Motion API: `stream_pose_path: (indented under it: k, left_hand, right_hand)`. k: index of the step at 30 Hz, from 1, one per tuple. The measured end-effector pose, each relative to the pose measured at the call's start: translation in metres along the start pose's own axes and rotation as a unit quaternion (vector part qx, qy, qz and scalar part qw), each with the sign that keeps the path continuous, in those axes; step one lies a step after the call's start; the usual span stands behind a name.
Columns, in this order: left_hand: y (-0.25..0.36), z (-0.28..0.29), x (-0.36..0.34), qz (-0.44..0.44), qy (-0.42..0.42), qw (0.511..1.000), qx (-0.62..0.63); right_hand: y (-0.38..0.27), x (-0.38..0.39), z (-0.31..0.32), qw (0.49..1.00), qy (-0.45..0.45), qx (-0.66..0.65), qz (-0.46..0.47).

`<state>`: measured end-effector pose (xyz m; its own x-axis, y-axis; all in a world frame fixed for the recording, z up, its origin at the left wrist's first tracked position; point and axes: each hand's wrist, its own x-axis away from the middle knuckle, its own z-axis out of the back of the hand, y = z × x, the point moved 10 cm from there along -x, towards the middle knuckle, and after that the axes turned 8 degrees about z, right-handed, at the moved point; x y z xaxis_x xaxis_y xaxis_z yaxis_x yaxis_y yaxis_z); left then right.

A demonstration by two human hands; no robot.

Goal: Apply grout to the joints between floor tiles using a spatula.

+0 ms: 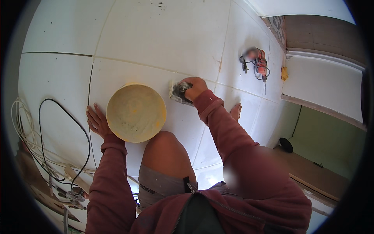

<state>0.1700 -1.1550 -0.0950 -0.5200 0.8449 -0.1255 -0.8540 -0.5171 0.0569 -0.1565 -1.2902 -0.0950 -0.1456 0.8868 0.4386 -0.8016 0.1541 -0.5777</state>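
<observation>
On the white tiled floor, my left hand lies with fingers spread, just left of a pale yellow round bucket that has cream-coloured material inside. To the right of the bucket, my right hand grips a dark hand spreader smeared with pale paste, low over the tiles along a joint line. My bare knee is below the bucket, and my bare foot shows beyond my right arm.
A red drill with a wound black cord lies at the upper right. Coiled white and black cables and assorted tools are at the left. A white ledge borders the right side, with a black round object below it.
</observation>
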Motion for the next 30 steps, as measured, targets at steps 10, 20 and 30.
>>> stream_pose_path:
  k: [10, 20, 30]
  left_hand:
    - [0.004, -0.005, 0.001, 0.008, -0.045, 0.999, -0.002]
    - [0.007, -0.007, -0.001, 0.001, -0.031, 0.999, -0.016]
    - [0.003, -0.010, 0.000, -0.008, -0.073, 0.996, -0.048]
  right_hand:
    - [-0.020, -0.010, 0.030, 0.985, 0.110, 0.120, 0.064]
    - [0.139, 0.064, 0.077, 0.915, 0.276, -0.186, -0.227]
    - [0.001, 0.006, -0.034, 0.993, 0.006, -0.064, -0.094]
